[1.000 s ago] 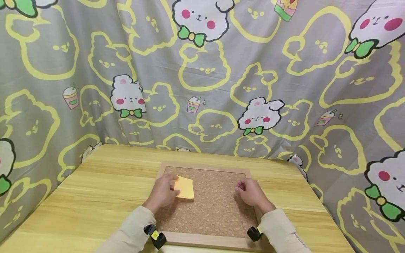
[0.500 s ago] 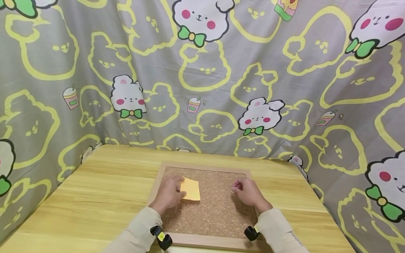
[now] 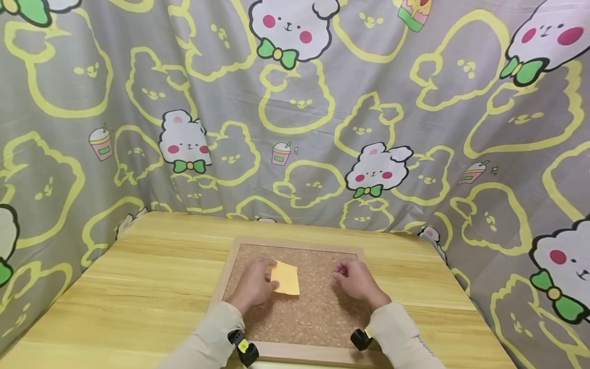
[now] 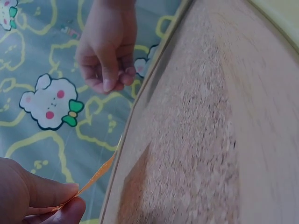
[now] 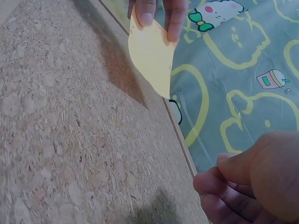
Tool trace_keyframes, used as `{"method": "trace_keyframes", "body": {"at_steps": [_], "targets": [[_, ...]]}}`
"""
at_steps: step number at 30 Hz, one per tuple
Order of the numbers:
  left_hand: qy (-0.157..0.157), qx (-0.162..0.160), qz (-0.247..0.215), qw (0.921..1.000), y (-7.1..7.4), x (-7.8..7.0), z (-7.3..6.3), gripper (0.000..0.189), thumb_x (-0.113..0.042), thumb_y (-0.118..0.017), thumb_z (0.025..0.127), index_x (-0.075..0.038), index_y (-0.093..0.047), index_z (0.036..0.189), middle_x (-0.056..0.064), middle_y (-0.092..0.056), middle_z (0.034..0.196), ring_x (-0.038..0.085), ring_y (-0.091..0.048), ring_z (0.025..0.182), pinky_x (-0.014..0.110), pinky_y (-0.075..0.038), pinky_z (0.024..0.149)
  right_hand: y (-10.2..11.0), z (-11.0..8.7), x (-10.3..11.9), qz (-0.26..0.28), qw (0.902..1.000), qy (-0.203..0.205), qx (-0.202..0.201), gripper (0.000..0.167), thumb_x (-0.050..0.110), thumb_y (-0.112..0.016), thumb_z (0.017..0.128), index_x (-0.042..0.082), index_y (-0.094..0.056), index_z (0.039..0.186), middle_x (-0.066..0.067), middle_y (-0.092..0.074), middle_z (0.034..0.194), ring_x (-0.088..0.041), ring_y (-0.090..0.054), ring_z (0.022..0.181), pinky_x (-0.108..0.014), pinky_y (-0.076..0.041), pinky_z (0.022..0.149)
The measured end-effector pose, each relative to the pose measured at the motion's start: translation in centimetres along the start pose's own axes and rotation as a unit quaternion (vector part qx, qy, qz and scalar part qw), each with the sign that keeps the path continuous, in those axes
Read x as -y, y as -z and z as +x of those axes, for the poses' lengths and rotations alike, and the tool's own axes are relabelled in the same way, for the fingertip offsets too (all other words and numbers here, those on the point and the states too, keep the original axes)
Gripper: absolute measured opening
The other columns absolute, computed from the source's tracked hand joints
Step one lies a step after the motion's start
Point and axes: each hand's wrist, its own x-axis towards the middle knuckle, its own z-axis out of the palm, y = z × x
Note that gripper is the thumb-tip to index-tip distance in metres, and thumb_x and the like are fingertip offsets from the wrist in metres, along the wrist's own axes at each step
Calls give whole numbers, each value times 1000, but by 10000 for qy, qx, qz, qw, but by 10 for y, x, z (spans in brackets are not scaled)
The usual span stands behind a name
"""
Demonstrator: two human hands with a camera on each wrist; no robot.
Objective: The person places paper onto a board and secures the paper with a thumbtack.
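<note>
My left hand (image 3: 254,283) pinches a small orange sticky note (image 3: 287,279) by its left edge, thumb in front and fingers behind. The note hangs above the cork board (image 3: 318,318), and its shadow falls on the cork in both wrist views. Seen edge-on in the left wrist view, the slightly curved note (image 4: 98,173) sticks out from between thumb and finger. My right hand (image 3: 357,281) hovers over the board's right side, apart from the note. Its fingers are curled, with the thumb tip against the index finger (image 5: 210,184); nothing shows between them.
The cork board has a pale wooden frame (image 3: 299,351) and lies flat on a wood-grain table (image 3: 120,287). Behind the table and at both sides hangs a grey curtain (image 3: 230,97) printed with cartoon animals. Each sleeve carries a black wrist camera (image 3: 361,339).
The left hand has carried the sticky note to the right over the board. The right hand has shifted slightly left, so the two hands are closer together.
</note>
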Motion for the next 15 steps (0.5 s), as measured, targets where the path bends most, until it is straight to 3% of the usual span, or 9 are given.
{"method": "trace_keyframes", "body": {"at_steps": [15], "targets": [[-152,204,20,9997,-15,-8,3,46,3,-78,76,5,-61,119,17,-56,110,16,-60,78,22,-50,55,-8,6,9,-67,9997,209,110,13,-1,-68,86,7,-63,77,4,-53,66,-11,-48,62,-25,-42,55]]}}
